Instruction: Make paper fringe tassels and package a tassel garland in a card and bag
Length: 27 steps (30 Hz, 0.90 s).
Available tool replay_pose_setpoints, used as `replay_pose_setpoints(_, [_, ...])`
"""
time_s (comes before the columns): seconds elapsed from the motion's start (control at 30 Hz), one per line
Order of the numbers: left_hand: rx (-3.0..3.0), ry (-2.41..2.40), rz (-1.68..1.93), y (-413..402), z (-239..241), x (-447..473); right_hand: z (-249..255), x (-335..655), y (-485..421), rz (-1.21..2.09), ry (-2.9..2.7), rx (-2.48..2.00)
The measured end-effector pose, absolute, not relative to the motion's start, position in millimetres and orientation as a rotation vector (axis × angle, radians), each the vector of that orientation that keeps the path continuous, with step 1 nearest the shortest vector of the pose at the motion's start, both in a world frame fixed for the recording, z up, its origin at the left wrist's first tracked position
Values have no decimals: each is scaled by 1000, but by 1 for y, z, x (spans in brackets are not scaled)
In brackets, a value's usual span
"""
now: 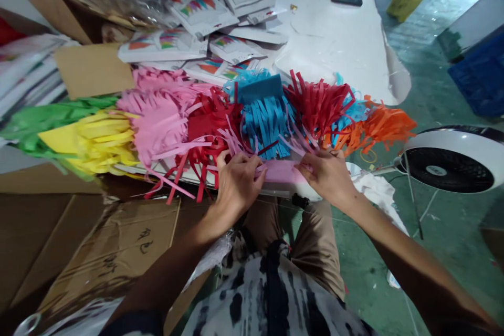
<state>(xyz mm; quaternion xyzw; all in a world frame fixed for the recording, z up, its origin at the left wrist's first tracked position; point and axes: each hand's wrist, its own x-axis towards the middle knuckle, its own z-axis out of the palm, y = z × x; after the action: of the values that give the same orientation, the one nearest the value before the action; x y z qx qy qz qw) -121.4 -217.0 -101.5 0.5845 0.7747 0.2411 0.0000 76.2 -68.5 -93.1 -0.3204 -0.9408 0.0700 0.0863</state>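
A row of fringed tissue-paper tassels lies along the near edge of a white table [334, 37]: green [43, 121], yellow [94, 142], pink [161, 115], dark red [205, 126], blue [265, 115], red [318, 102] and orange [384, 126]. My left hand [238, 181] and my right hand [326, 173] pinch the two ends of a pale pink paper piece [281, 170] at the table edge, just below the blue tassel. Both hands have their fingers closed on it.
Stacks of packaged bunting cards [220, 10] cover the back of the table. Flattened cardboard boxes [98, 252] lie at the lower left. A white floor fan [452, 160] sits at the right, a blue crate [482, 79] beyond it. My knees are under the table edge.
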Motion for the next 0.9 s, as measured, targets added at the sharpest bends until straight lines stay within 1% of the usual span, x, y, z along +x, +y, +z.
replay_pose_setpoints(0.33, [1950, 2427, 745, -221, -104, -120, -93, 76, -69, 189, -2865, -902])
replay_pose_setpoints(0.57, [1952, 2456, 734, -224, -103, -119, -91, 77, -72, 246, -2809, -921])
replay_pose_setpoints(0.67, [2121, 2475, 740, -226, -100, -117, -92, 73, -71, 267, -2828, -937])
replay_pose_setpoints(0.8, [2530, 2043, 698, -226, -103, -114, -92, 71, -66, 297, -2849, -937])
replay_pose_setpoints(0.9, [2534, 1889, 603, -225, -105, -114, -87, 82, -59, 234, -2814, -1020])
